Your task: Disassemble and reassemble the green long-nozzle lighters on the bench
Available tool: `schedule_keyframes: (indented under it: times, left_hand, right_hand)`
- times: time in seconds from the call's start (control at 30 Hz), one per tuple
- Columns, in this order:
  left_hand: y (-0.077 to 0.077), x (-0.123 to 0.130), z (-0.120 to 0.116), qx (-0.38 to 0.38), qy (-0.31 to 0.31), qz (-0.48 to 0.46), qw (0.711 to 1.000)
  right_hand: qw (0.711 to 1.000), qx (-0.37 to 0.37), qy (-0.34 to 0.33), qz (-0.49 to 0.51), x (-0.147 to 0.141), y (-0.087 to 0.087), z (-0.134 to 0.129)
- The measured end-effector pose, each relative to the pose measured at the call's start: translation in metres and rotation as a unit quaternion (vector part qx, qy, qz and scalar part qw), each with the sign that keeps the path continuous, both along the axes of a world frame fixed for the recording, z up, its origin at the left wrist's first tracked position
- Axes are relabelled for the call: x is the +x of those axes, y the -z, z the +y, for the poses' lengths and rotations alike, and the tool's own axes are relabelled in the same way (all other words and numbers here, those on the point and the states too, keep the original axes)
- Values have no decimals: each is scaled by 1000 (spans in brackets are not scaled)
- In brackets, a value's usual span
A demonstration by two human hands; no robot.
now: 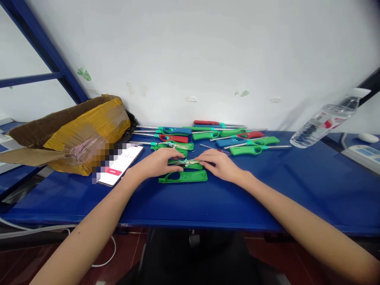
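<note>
My left hand is closed around the left end of an opened green lighter with metal and pale inner parts showing. From the right, my right hand pinches the other end of those inner parts with its fingertips. A green half shell lies on the blue table just in front of the hands, its hollow side up. Just behind my left hand rests another opened green lighter. A thin screwdriver lies behind my right hand, partly covered by it.
Behind the hands, several red, blue and green lighters lie on the blue table. A phone and a taped cardboard box are at the left. At the right a plastic bottle leans, near a white device.
</note>
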State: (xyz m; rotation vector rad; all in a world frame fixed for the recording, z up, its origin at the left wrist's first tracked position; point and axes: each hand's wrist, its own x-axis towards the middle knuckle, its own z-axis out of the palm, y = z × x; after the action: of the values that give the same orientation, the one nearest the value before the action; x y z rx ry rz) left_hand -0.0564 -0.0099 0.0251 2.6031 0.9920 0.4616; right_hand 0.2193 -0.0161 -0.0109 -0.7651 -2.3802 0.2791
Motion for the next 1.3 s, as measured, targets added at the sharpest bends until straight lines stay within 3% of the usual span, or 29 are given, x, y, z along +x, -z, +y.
schedule_keyframes:
  times: [0.2,0.43,0.8,1.3]
  left_hand:
    - [-3,-5,0,-20,0,26,999]
    - [-1,-3,-2,15,19,35,999]
    - [-2,6,-3,-8,-21,18,1000]
    - [3,7,2,-67,-46,-18,997]
  right_hand:
    - [997,-10,-46,-61,6,-6,-5]
    - [996,-33,-53,-68,5,-8,-1]
    - [995,-85,49,-9,-2,6,5]
    - [977,-190,77,53,-6,1,6]
